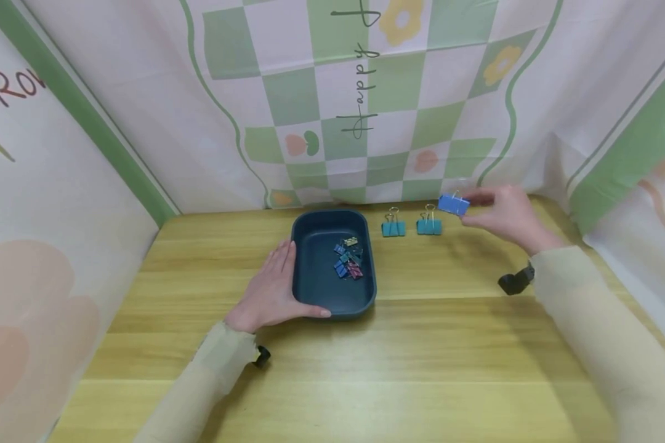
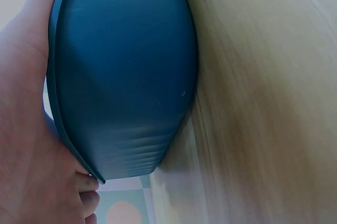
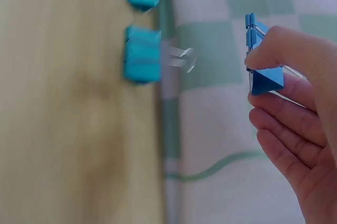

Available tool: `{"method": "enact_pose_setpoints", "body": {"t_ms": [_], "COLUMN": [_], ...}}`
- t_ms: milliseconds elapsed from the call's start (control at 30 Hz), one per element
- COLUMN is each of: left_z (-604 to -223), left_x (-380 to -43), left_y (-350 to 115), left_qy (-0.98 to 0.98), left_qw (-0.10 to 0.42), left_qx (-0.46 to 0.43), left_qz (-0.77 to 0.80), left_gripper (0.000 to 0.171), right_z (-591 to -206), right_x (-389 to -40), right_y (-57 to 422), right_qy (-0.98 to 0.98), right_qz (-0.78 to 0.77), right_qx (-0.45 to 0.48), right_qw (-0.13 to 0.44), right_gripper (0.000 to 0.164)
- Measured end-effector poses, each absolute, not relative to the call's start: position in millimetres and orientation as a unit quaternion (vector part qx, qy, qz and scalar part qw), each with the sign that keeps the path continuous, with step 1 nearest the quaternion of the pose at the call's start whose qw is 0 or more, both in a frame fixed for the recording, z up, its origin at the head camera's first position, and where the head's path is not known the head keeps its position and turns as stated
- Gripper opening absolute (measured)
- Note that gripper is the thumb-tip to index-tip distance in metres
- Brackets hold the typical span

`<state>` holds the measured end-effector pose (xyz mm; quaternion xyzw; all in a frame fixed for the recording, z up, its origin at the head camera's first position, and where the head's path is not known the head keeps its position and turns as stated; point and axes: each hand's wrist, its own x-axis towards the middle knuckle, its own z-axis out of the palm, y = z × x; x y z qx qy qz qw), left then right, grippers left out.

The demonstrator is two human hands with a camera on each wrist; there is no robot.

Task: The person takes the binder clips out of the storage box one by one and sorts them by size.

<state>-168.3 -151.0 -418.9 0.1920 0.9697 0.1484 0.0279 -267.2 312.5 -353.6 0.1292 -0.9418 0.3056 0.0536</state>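
My right hand point(image 1: 507, 215) pinches a blue binder clip point(image 1: 453, 204) between thumb and fingers, raised near the back of the table. In the right wrist view the clip point(image 3: 267, 79) sits under the thumb, with the other fingers loosely bent below. To its left, two teal binder clips point(image 1: 394, 229) point(image 1: 429, 226) stand on the table, wire handles up. My left hand point(image 1: 271, 286) rests against the near left corner of a dark blue tray point(image 1: 310, 295), fingers straight along its left side, thumb along the near rim. Several small colored binder clips point(image 1: 348, 258) lie inside the tray.
The wooden table point(image 1: 421, 369) ends at a checkered fabric backdrop point(image 1: 343, 98) right behind the tray and the teal clips. Printed fabric walls point(image 1: 61, 215) stand at both sides. Dark wrist cameras point(image 1: 515, 283) hang below the sleeves.
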Motion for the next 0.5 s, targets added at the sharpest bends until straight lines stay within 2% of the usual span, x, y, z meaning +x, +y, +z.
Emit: {"method": "enact_pose_setpoints", "body": {"t_ms": [367, 500], "left_z": [-418.7, -418.8], "left_x": [-168.2, -168.2], "left_y": [-151.0, -150.9], "left_qy": [0.970, 0.970], "left_qw": [0.027, 0.027], "left_qx": [0.193, 0.193], "left_qz": [0.147, 0.145], "left_gripper": [0.153, 0.153], "right_z": [-401.4, -413.1], "right_x": [-271.6, -275.3], "right_y": [352.7, 359.0], "right_qy": [-0.956, -0.957], "right_qz": [0.276, 0.269], "right_qx": [0.100, 0.105], "right_qw": [0.006, 0.005], "right_gripper": [0.048, 0.046]}}
